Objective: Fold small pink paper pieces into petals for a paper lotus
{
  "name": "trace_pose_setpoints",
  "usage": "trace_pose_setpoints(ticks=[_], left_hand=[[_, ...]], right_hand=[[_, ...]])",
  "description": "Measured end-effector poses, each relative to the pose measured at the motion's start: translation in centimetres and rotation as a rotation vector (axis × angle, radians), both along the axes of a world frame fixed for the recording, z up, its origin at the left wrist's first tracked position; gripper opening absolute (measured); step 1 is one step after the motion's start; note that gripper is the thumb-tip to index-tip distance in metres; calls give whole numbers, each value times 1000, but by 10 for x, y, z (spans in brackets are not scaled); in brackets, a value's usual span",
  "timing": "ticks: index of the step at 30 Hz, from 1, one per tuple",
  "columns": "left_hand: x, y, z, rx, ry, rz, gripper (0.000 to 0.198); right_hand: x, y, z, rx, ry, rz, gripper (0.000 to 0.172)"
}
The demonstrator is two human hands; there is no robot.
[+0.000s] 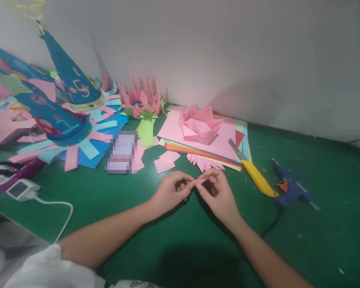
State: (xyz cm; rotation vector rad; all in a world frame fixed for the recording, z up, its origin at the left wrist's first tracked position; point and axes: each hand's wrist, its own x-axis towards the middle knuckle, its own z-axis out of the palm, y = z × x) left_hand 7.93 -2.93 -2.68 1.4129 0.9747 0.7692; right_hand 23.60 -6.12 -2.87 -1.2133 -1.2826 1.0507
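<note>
Between my two hands is a small folded piece of pink paper, held just above the green table. My left hand pinches its left end between thumb and fingers. On the other end, the thumb and fingers of my right hand are closed as well. Just beyond my hands lie several folded pink paper points in a row. Loose pink paper squares are beside them, to the left. A pink paper lotus rests on a stack of coloured paper behind.
A yellow utility knife lies to the right, its blade against the paper stack. Past it is a blue glue gun. At left stand blue cone hats, a pink paper crown, a blurred phone-like object and a white cable.
</note>
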Motion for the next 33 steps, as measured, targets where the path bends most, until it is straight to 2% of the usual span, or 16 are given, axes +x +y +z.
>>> trace_pose_setpoints(ticks=[13, 18, 21, 24, 26, 29, 33], left_hand=[[-2, 1, 0, 268, 129, -8, 9], [-1, -1, 3, 299, 103, -12, 5], [-2, 0, 7, 169, 2, -71, 10], [-4, 2, 10, -171, -158, -192, 25], [-5, 4, 10, -315, -224, -200, 33], [-5, 6, 8, -378, -255, -142, 36], [-4, 5, 6, -375, -217, -88, 37]], right_hand=[[0, -3, 0, 115, -132, 27, 18], [0, -6, 1, 105, -117, 29, 18], [2, -6, 5, 5, 11, 43, 17], [6, -5, 9, -126, 175, 100, 24], [8, -3, 10, -188, 238, 98, 26], [9, 1, 9, -257, 295, 50, 29], [9, 4, 5, -293, 296, 7, 31]])
